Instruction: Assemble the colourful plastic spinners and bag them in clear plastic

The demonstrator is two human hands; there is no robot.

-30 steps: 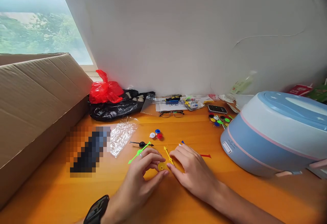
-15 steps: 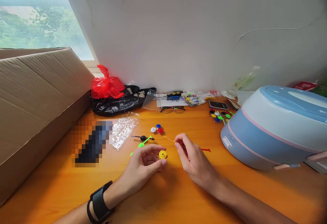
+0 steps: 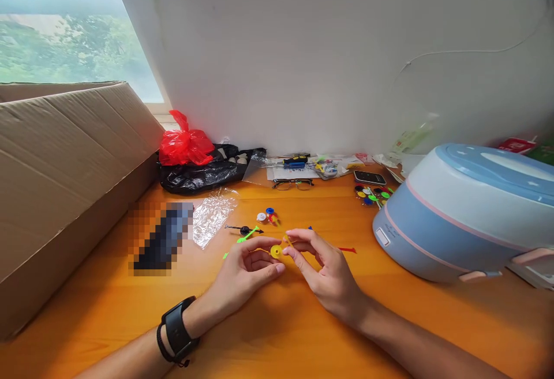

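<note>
My left hand (image 3: 246,266) is closed, pinching a small round yellow plastic base (image 3: 276,251) between thumb and fingers. A thin yellow pointer (image 3: 288,242) is held in the fingertips of my right hand (image 3: 331,269), right beside the base; whether the two touch I cannot tell. Behind my left hand lie a green arrow spinner (image 3: 248,235), partly hidden, and a black arrow spinner (image 3: 244,230). Part of a red arrow (image 3: 347,250) shows past my right hand. Farther back sit small white (image 3: 261,217), blue (image 3: 270,211) and red (image 3: 272,218) round pieces.
A cardboard box (image 3: 78,154) stands at left, near a clear plastic bag (image 3: 213,217). Along the wall are a red bag (image 3: 186,142), a black bag (image 3: 190,178), eyeglasses (image 3: 293,184) and screwdrivers (image 3: 295,165). At right are a blue-white appliance (image 3: 459,217) and several colored pieces (image 3: 372,195).
My right hand has turned the yellow pointer and brought it left, close to the yellow base. My left hand still holds the base. The view has shifted slightly.
</note>
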